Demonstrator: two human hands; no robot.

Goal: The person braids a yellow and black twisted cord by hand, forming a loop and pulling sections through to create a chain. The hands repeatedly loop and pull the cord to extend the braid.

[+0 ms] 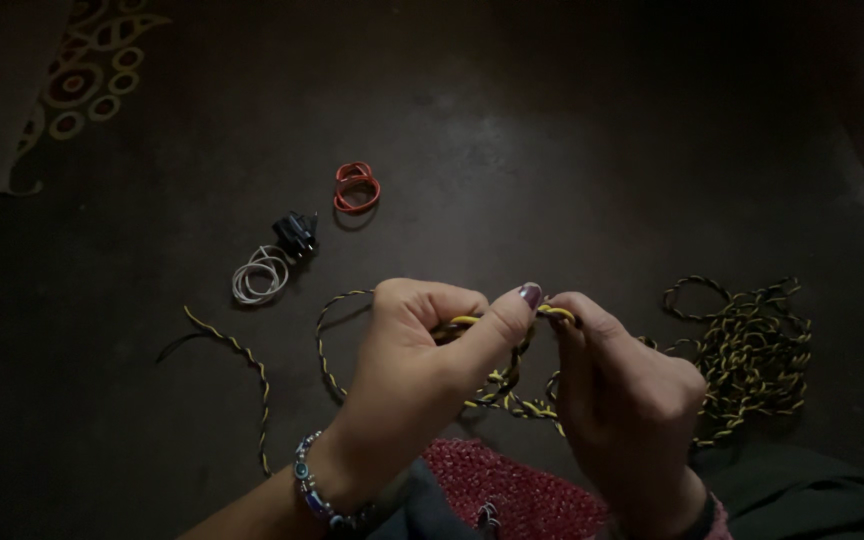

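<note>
1. While both hands meet above the dark floor, the left hand and right hand pinch a yellow-and-black twisted cord between their fingertips.
2. Its tangled remainder lies toward the floor's right edge.
3. White wire coil, black plug and red wire coil lie farther left.

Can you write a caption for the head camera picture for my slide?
Left hand and right hand pinch twisted yellow-and-black wire above a dark floor.

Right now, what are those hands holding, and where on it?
Both the left hand and right hand pinch the yellow-and-black twisted cord at a raised loop between the fingertips.
</note>
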